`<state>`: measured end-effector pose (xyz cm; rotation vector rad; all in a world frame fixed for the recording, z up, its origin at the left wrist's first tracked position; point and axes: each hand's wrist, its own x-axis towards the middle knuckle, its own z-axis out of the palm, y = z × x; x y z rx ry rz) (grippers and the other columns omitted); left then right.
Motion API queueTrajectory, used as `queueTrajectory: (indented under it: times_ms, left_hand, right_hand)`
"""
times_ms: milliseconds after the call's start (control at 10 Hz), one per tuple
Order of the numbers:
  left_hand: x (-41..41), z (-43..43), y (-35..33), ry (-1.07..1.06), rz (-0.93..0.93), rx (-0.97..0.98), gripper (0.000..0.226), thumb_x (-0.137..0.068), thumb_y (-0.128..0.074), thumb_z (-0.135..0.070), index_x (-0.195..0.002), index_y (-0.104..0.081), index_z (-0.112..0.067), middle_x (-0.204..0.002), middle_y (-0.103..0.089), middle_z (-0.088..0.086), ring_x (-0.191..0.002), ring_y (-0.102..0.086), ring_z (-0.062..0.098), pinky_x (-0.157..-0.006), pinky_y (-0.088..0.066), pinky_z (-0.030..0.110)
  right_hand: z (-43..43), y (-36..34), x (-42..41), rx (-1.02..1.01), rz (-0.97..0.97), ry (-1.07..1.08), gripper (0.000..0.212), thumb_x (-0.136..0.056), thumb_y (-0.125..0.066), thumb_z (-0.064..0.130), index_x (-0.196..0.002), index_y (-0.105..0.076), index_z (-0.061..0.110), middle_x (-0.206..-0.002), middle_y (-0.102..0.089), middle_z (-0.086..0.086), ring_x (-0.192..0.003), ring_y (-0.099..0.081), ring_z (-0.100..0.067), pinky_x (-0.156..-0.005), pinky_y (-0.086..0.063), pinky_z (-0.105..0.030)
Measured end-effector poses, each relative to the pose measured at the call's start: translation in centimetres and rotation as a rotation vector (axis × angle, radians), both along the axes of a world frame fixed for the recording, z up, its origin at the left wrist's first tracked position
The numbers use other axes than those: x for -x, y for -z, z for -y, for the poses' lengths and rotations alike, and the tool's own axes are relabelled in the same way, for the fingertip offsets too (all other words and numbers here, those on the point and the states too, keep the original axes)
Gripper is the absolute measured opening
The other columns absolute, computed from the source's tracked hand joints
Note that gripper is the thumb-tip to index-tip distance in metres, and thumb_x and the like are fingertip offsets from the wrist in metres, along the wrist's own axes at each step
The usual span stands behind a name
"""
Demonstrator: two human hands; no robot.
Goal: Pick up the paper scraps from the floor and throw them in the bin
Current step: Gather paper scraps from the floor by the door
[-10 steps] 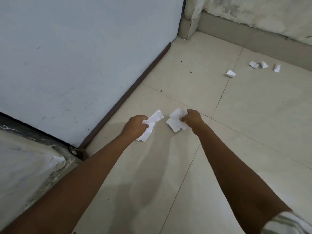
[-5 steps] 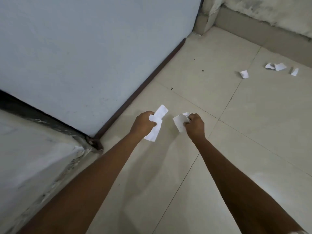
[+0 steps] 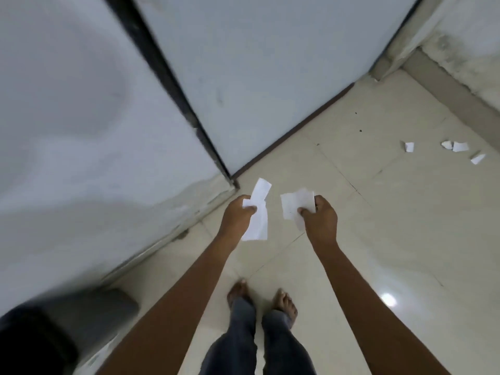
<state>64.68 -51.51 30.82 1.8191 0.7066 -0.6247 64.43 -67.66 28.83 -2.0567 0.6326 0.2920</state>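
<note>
My left hand (image 3: 237,217) is shut on a long white paper scrap (image 3: 258,212) held out in front of me. My right hand (image 3: 320,219) grips a bunch of white paper scraps (image 3: 293,205). Both hands hover above the tiled floor, side by side and a little apart. Several small white scraps lie on the floor at the far right: one scrap (image 3: 409,146), a pair of scraps (image 3: 456,146) and another scrap (image 3: 477,158). A grey bin (image 3: 94,318) with a dark opening stands at the lower left, blurred and partly cut off.
A pale door (image 3: 257,71) with a dark frame (image 3: 173,85) stands ahead, a white wall (image 3: 67,131) to the left. A skirting board (image 3: 454,93) runs along the right wall. My bare feet (image 3: 262,299) and jeans show below my arms on the glossy tiles.
The view has swung up and left, as if I stood up: my feet and the grey bin now show. Both hands keep their paper scraps and stay side by side.
</note>
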Motion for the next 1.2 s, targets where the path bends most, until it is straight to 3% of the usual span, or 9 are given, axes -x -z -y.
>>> queueTrajectory:
  times_ms: [100, 200, 300, 500, 700, 900, 1000, 1100, 1200]
  left_hand:
    - [5.6, -4.3, -7.6, -0.076, -0.042, -0.030, 0.030, -0.089, -0.049, -0.007, -0.118, -0.055, -0.005, -0.100, -0.055, 0.011, -0.087, -0.050, 0.024, -0.065, -0.038, 0.028]
    - [11.8, -10.1, -13.4, -0.219, -0.052, -0.031, 0.027, -0.090, -0.049, -0.009, -0.116, -0.056, -0.006, -0.101, -0.055, 0.010, -0.087, -0.052, 0.025, -0.070, -0.040, 0.029]
    - [17.8, -16.1, -16.6, -0.415, -0.053, -0.012, 0.018, -0.090, -0.049, -0.009, -0.106, -0.056, -0.013, -0.101, -0.056, 0.008, -0.082, -0.052, 0.024, -0.061, -0.037, 0.025]
    - [29.9, -29.0, -18.2, -0.695, -0.053, 0.017, 0.037, -0.088, -0.042, 0.000, -0.122, -0.049, -0.010, -0.106, -0.048, 0.010, -0.092, -0.045, 0.026, -0.066, -0.036, 0.028]
    - [40.0, -40.1, -15.2, -0.871, -0.073, 0.000, 0.032, -0.091, -0.042, -0.005, -0.122, -0.049, -0.005, -0.101, -0.050, 0.011, -0.089, -0.047, 0.025, -0.075, -0.037, 0.033]
    - [43.5, -47.1, -7.8, -0.992, -0.138, 0.045, 0.028, -0.092, -0.043, -0.008, -0.119, -0.050, -0.005, -0.083, -0.050, 0.003, -0.081, -0.048, 0.021, -0.059, -0.035, 0.025]
    - [44.0, -49.4, -3.1, -1.023, -0.191, 0.099, 0.013, -0.093, -0.044, -0.009, -0.103, -0.053, -0.010, -0.086, -0.049, 0.005, -0.078, -0.047, 0.019, -0.067, -0.038, 0.029]
    - [44.3, -50.0, 1.0, -1.032, -0.217, 0.149, 0.027, -0.091, -0.049, -0.010, -0.117, -0.049, -0.007, -0.105, -0.057, 0.012, -0.100, -0.056, 0.029, -0.090, -0.047, 0.038]
    - [44.8, -50.0, 2.8, -1.094, -0.220, 0.173, 0.041, -0.091, -0.049, -0.007, -0.131, -0.041, -0.004, -0.108, -0.060, 0.015, -0.101, -0.054, 0.025, -0.079, -0.047, 0.029]
  right_hand:
    - [-4.4, -7.7, 3.6, -0.046, -0.062, -0.111, 0.027, -0.080, -0.059, 0.002, -0.061, -0.046, 0.016, -0.064, -0.045, 0.002, -0.061, -0.041, -0.016, -0.054, -0.035, -0.015]
    - [-9.8, -13.6, 7.8, -0.090, -0.100, -0.239, 0.011, -0.081, -0.059, 0.004, -0.086, -0.057, -0.006, -0.079, -0.057, -0.014, -0.073, -0.049, -0.024, -0.068, -0.038, -0.028]
    - [-15.7, -16.9, 11.8, -0.115, -0.117, -0.382, 0.013, -0.083, -0.058, 0.004, -0.089, -0.057, -0.007, -0.080, -0.056, -0.012, -0.073, -0.050, -0.024, -0.064, -0.037, -0.028]
    - [-30.4, -18.4, 21.4, -0.193, -0.198, -0.549, 0.016, -0.086, -0.053, 0.003, -0.098, -0.057, -0.005, -0.085, -0.056, -0.011, -0.078, -0.051, -0.025, -0.062, -0.039, -0.028]
    - [-44.5, -15.8, 29.9, -0.185, -0.309, -0.672, 0.026, -0.085, -0.050, 0.002, -0.110, -0.056, -0.002, -0.105, -0.062, -0.018, -0.091, -0.055, -0.030, -0.077, -0.044, -0.035]
    - [-53.6, -8.7, 33.1, -0.131, -0.399, -0.762, 0.027, -0.084, -0.051, 0.001, -0.110, -0.055, -0.001, -0.102, -0.060, -0.017, -0.092, -0.055, -0.032, -0.075, -0.046, -0.038]
    - [-56.3, -4.0, 33.9, -0.110, -0.473, -0.790, 0.031, -0.084, -0.055, 0.002, -0.114, -0.050, -0.003, -0.098, -0.055, -0.013, -0.091, -0.052, -0.029, -0.072, -0.041, -0.035]
    - [-57.8, -0.2, 34.5, -0.135, -0.550, -0.777, 0.046, -0.082, -0.062, 0.005, -0.124, -0.045, 0.004, -0.115, -0.058, -0.016, -0.105, -0.055, -0.034, -0.079, -0.046, -0.040]
    - [-57.9, 1.4, 34.4, -0.119, -0.585, -0.778, 0.050, -0.083, -0.058, 0.003, -0.130, -0.043, 0.007, -0.125, -0.055, -0.017, -0.109, -0.056, -0.033, -0.092, -0.047, -0.041]
